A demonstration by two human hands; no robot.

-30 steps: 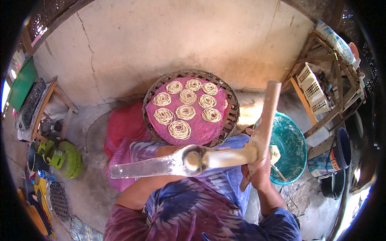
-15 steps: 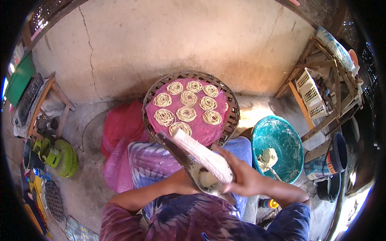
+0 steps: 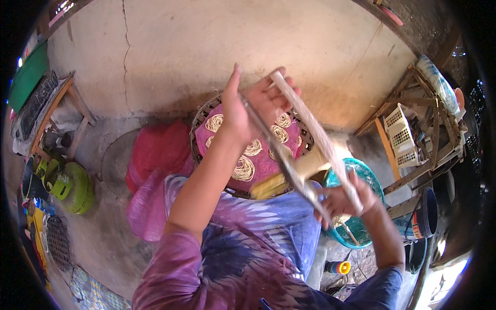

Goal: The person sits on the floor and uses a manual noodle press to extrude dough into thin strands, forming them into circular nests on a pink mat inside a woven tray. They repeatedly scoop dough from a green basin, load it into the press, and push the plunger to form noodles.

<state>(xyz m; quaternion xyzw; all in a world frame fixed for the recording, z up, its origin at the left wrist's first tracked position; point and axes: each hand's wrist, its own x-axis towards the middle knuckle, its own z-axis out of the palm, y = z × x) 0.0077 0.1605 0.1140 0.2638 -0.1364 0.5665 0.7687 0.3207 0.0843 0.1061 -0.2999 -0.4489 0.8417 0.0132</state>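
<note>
A wooden hand press is held up at a slant, with a pale bar (image 3: 315, 126), a dark bar (image 3: 281, 150) and a yellowish cylinder (image 3: 289, 173) between them. My left hand (image 3: 256, 106) holds its upper end, palm toward me, thumb raised and fingers behind the pale bar's tip. Around the lower end close the fingers of my right hand (image 3: 343, 199); motion blurs them. Below lies a round woven basket (image 3: 195, 139) lined with pink cloth (image 3: 266, 164). Several coiled noodle nests (image 3: 243, 169) rest on the cloth, partly hidden by my hands and the press.
A teal basin (image 3: 361, 173) with dough and a utensil stands right of my knees. Red netting (image 3: 155, 152) lies to the left. Farther left is a green gas cylinder (image 3: 77, 188). A wooden rack with a white crate (image 3: 400, 135) stands right. A cracked wall (image 3: 248, 41) closes the back.
The press has gone from close to my body to farther forward and up, with its two bars now spread apart. My left hand has reached forward; my right hand has shifted right.
</note>
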